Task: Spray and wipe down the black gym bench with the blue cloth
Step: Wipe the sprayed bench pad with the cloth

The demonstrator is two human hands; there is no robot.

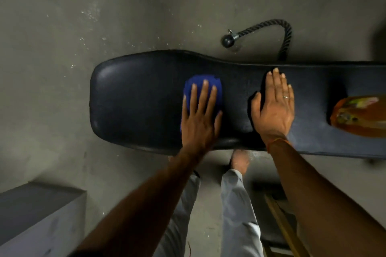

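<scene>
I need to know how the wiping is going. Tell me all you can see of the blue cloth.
The blue cloth is a deep blue, soft-looking fabric, bunched into a rounded wad. It lies on the black gym bench, around the middle of its wide end. The left hand presses flat on it, fingers spread, hiding its near part. Nothing else touches it.

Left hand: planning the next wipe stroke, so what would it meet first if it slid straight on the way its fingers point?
The left hand, flat on the blue cloth, would likely cross bare bench, then its far edge; nothing else intervenes.
</scene>
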